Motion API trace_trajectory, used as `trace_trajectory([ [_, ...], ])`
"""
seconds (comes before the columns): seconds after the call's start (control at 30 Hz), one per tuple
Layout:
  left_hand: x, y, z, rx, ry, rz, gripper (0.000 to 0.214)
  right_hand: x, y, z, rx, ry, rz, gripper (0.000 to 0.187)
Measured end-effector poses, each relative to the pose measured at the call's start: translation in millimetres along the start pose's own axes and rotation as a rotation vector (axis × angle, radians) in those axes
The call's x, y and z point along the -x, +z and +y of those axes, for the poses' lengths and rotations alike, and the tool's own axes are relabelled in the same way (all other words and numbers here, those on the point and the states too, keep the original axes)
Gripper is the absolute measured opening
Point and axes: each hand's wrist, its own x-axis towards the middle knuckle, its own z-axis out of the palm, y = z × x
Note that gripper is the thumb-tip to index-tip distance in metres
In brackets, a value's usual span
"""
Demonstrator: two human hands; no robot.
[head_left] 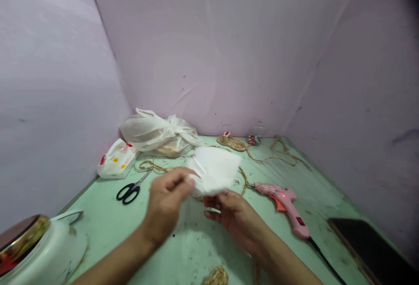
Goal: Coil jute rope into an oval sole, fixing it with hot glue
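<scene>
Both hands grip a white tissue [216, 167], which is blurred and partly folded above the table. My left hand [172, 197] pinches its left edge between thumb and fingers. From below, my right hand [234, 217] holds the lower edge with thumb and forefinger, the other fingers curled loosely. Behind the tissue, a brown jute cord [242, 178] shows in part. To the right lies a pink hot glue gun [281, 197] with a lit orange light, its nozzle close to the cord. Black-handled scissors [131, 191] rest left of my left hand.
At the back stand a tied white plastic bag [160, 130], a tissue pack [118, 160] and a jute sole-shaped piece [231, 143] with a small red-and-white decoration. A cord ball [216, 276] lies in front. A white pot [55, 245] is at left, a dark phone [369, 245] at right.
</scene>
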Motion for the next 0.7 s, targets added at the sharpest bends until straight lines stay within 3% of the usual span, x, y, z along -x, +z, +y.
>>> trace_trajectory([
  [0.07, 12, 21.1, -5, -0.074, 0.026, -0.198, 0.025, 0, 2, 6, 0.039, -0.089, 0.007, 0.018],
  [0.13, 14, 31.9, -15, -0.220, 0.031, -0.241, 0.024, 0, 3, 9, 0.142, -0.201, 0.025, 0.022],
  [0.23, 8, 32.3, -29, -0.260, 0.054, -0.250, 0.014, 0, 1, 7, 0.334, -0.290, 0.066, 0.012],
  [0.33, 4, 27.4, -36, -0.186, 0.303, -0.286, 0.023, 1, 0, 2, 0.409, -0.246, 0.046, 0.013],
  [0.4, 5, 27.2, -36, -0.196, 0.393, -0.203, 0.023, 3, 2, 1, 0.382, -0.233, 0.053, 0.012],
  [0.5, 8, 33.4, -26, -0.294, 0.398, -0.039, 0.023, 7, 9, 0, 0.265, -0.239, 0.121, 0.007],
  [0.6, 9, 43.3, -17, -0.391, 0.305, 0.061, 0.025, 13, 17, 1, 0.147, -0.262, 0.166, 0.005],
  [0.7, 10, 49.7, -13, -0.473, 0.148, 0.134, 0.024, 17, 24, 4, 0.136, -0.294, 0.126, 0.013],
])
